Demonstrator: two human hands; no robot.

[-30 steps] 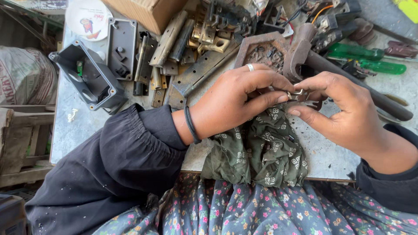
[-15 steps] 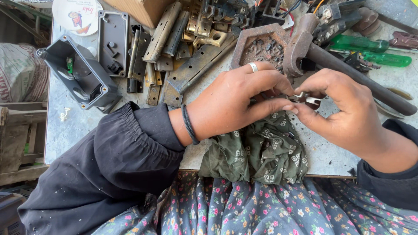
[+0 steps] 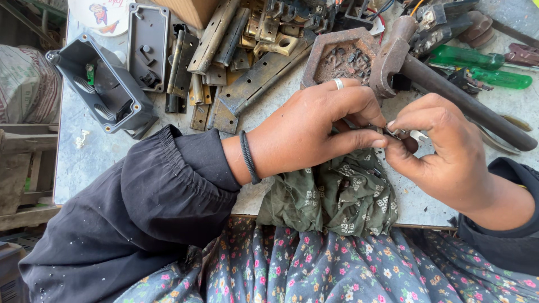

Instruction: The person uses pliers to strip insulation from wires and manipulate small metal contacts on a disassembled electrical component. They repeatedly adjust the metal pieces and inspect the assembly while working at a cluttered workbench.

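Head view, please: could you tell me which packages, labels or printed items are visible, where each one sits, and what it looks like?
Cardboard box: top edge, left of centre, behind the metal hinges; plain brown, cut off by the frame.
Round lid: top left, on the table; white with an orange and blue picture.
No screens or signs.

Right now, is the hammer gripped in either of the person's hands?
No: the hammer lies on the table, while the left hand and right hand pinch a small metal part.
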